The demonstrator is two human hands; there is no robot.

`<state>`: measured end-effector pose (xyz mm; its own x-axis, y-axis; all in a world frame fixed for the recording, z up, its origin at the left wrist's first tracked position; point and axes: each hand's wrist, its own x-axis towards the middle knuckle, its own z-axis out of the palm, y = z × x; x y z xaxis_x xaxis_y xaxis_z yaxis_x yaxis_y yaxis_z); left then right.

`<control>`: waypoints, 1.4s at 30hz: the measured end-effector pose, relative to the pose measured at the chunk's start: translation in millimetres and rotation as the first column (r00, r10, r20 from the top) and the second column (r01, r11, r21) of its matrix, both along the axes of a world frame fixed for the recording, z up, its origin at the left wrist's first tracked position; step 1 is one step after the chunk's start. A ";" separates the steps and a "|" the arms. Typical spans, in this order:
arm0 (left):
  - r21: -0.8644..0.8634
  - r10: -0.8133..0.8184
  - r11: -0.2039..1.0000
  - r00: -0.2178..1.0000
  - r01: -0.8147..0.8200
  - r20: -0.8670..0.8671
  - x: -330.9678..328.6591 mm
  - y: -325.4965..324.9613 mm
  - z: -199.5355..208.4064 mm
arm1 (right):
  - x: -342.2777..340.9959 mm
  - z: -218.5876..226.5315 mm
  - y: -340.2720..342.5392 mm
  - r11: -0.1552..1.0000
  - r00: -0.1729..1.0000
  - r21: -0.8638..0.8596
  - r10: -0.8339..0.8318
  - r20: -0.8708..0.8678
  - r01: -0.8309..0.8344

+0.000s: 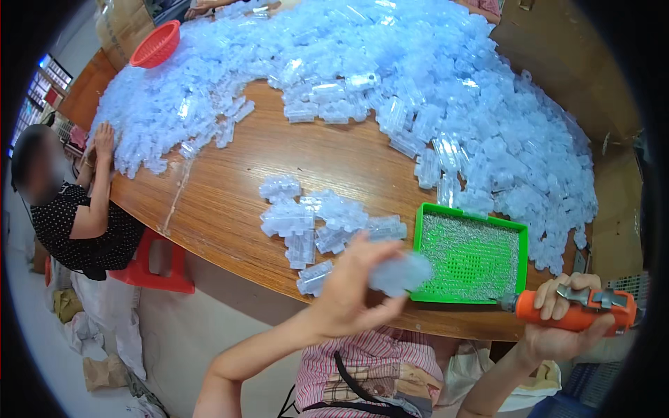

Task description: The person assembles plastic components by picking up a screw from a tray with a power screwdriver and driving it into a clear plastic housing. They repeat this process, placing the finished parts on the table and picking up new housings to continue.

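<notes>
My left hand (345, 289) is closed on a clear plastic part (403, 274), lifted beside the near-left corner of a green tray (453, 299). Motion smears the part and the fingertips. In my right hand (561, 338) is an orange electric screwdriver (575, 321), my fingers wrapped round its body. Its tip points left, close to the tray's near-right corner. Small silvery screws (477, 233) cover much of the tray's bottom. Left of the tray lies a small group of clear plastic parts (341, 209), just beyond my left hand.
A large heap of clear plastic parts (432, 63) spreads over the wooden table (230, 188). A red basket (157, 45) rests on it at far left. A co-worker (77, 209) sits at the left edge by a red stool (157, 261). Cardboard (578, 70) stands on the right.
</notes>
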<state>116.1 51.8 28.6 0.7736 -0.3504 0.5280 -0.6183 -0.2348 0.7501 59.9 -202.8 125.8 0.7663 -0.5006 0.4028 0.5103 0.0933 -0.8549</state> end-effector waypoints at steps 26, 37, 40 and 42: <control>0.400 0.326 0.871 0.944 -0.283 -0.042 233.7 -29.5 -13.4 | 8.5 -34.0 -5.6 0.988 0.988 -0.132 -0.097 -0.117 0.082; -0.466 -0.432 0.884 0.458 0.044 -0.777 163.3 -17.7 16.6 | 11.5 -30.5 -22.5 0.991 0.974 -0.073 0.096 -0.207 -0.113; -0.525 -0.520 0.849 0.254 0.055 -0.815 125.2 -20.0 38.5 | 15.0 -36.9 -22.3 0.987 0.965 -0.003 0.155 -0.211 -0.159; -0.574 -0.575 0.817 0.134 0.048 -0.807 106.7 -17.4 40.7 | 13.6 -37.0 -20.1 0.986 0.968 0.029 0.164 -0.190 -0.161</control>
<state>222.7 34.3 69.4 0.6096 -0.7108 -0.3509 0.6482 0.1923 0.7368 73.5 -222.9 88.8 0.8999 -0.3671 0.2355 0.3149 0.1734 -0.9332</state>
